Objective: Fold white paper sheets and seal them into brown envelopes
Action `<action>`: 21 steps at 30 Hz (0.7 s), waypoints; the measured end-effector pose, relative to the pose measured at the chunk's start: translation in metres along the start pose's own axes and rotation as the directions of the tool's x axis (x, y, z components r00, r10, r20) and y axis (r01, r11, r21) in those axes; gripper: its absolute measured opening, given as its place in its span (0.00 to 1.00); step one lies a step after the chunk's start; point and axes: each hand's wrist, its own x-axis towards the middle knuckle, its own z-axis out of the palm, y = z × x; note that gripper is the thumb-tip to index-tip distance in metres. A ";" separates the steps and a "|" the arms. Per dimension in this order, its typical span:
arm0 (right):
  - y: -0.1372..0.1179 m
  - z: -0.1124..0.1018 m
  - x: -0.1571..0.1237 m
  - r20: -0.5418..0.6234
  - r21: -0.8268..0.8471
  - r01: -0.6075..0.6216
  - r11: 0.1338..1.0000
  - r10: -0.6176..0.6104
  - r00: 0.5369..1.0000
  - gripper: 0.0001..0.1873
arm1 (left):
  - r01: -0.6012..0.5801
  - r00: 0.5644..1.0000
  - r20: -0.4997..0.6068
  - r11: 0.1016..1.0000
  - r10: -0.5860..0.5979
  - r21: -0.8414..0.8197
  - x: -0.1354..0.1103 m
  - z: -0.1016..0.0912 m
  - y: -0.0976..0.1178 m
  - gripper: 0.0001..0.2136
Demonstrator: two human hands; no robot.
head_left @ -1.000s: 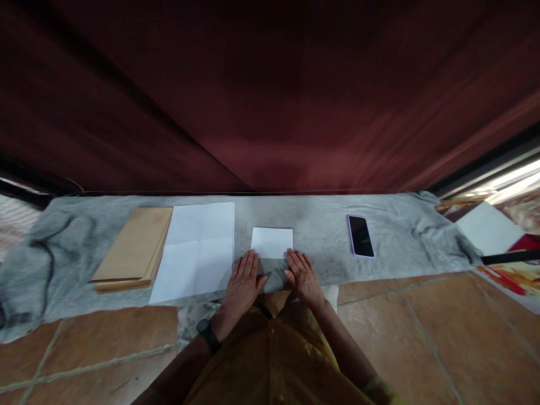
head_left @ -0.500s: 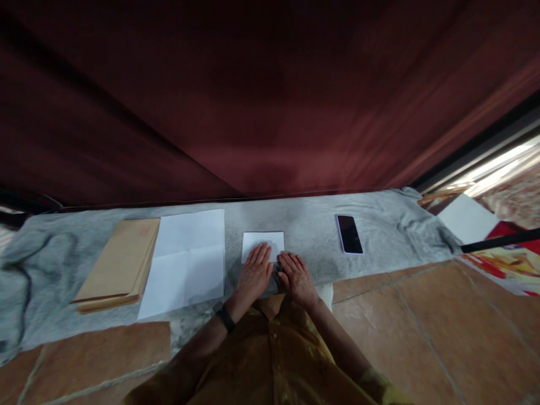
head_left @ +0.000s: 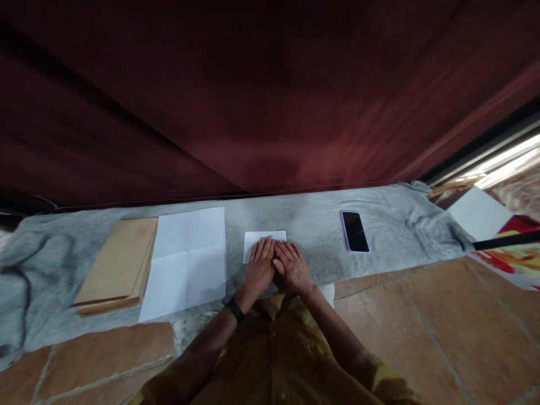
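Note:
A small folded white paper (head_left: 261, 237) lies on the grey cloth (head_left: 320, 225) in front of me. My left hand (head_left: 258, 269) and my right hand (head_left: 289, 265) lie flat on it side by side, fingers stretched out and touching each other, covering most of the paper. A black band sits on my left wrist. Only the paper's far edge and left corner show past my fingers.
To the left lie a creased white sheet (head_left: 185, 261) and a stack of brown envelopes (head_left: 118, 265). A phone (head_left: 355, 231) rests face up on the cloth to the right. A dark red curtain (head_left: 270, 95) hangs behind. Tiled floor (head_left: 422, 315) is at the near right.
Both hands slid forward onto the folded paper and came together over it; a second ago they rested just short of it, apart.

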 end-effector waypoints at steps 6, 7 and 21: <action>0.005 0.007 0.019 0.018 -0.050 -0.025 0.998 0.026 0.999 0.27 | 0.043 0.999 -0.027 0.999 -0.044 -0.023 0.000 -0.003 -0.005 0.26; 0.007 0.007 0.019 0.015 -0.056 -0.025 0.998 0.026 1.000 0.26 | 0.049 0.998 -0.031 0.999 -0.050 -0.023 -0.001 -0.003 -0.006 0.26; 0.025 0.012 0.021 -0.043 -0.042 -0.050 0.998 0.048 0.998 0.27 | 0.153 0.984 -0.085 0.988 -0.154 -0.027 -0.018 -0.007 -0.025 0.27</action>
